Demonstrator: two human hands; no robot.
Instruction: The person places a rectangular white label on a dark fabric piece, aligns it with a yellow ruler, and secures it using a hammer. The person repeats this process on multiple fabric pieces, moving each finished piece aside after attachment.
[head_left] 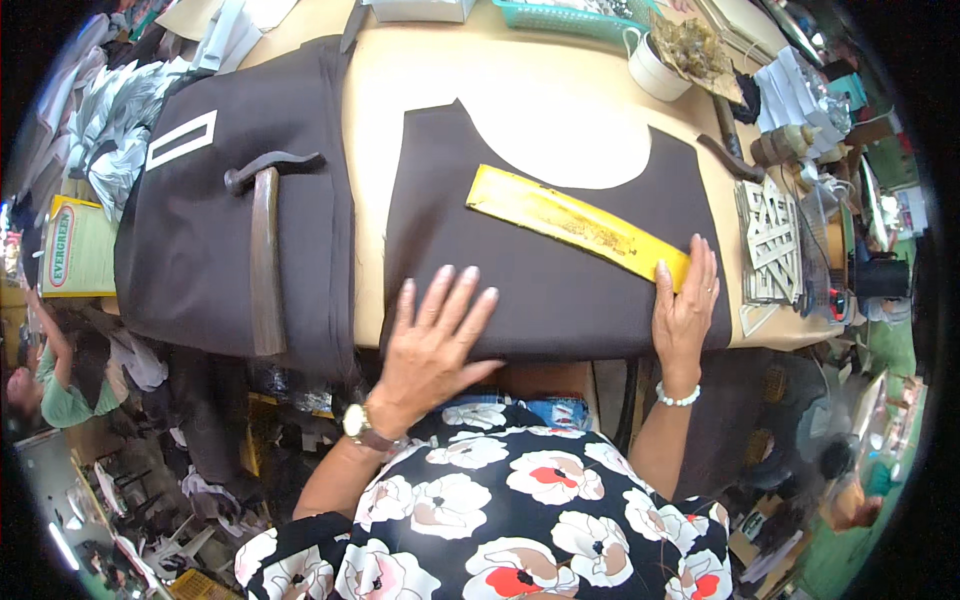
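A dark cut fabric panel (560, 300) with a deep curved neckline lies flat on the pale table. Across it, slanting down to the right, rests a long, flat yellow strip (575, 222) with a worn, scuffed face. My right hand (684, 318) grips the strip's lower right end, thumb on one side and fingers along the other. Over the panel's lower left part, my left hand (432, 342) is open with fingers spread, apart from the strip. It looks slightly blurred, and I cannot tell whether the whole palm touches the cloth.
To the left, a stack of dark fabric (230, 230) carries a hammer (267, 250) and a white rectangular frame (182, 139). White templates (770, 245) lie at the right edge. Behind stand a white mug (655, 70) and a green basket (575, 22). A person (70, 375) is at far left.
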